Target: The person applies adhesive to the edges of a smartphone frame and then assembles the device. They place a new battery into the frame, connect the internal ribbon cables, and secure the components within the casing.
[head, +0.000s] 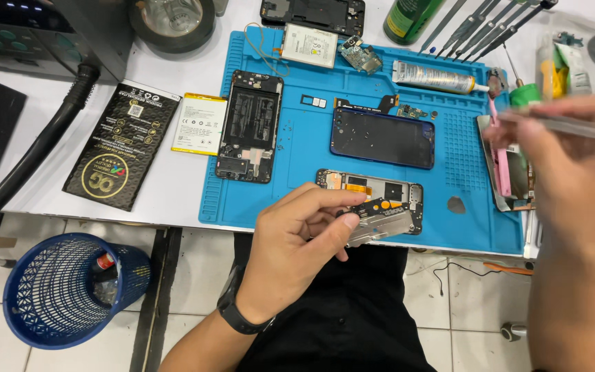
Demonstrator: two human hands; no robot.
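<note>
Left hand (297, 238) pinched 1 small grey metal plate (374, 226) at the blue silicone mat's (304, 148) near edge; right hand (573, 162) gripped 1 thin metal tool (559, 124) at its right edge.

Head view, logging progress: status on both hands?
Left hand pinching small circuit board over blue mat. Right hand holding tweezers. Nothing between them.

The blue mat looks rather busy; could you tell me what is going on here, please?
A person is working over a blue mat strewn with opened phone parts. The left hand pinches a small metal part with a circuit strip above the mat's near edge. The right hand holds a slim metal tool at the mat's right side. A dark blue phone back and a bare phone frame lie on the mat.
</note>
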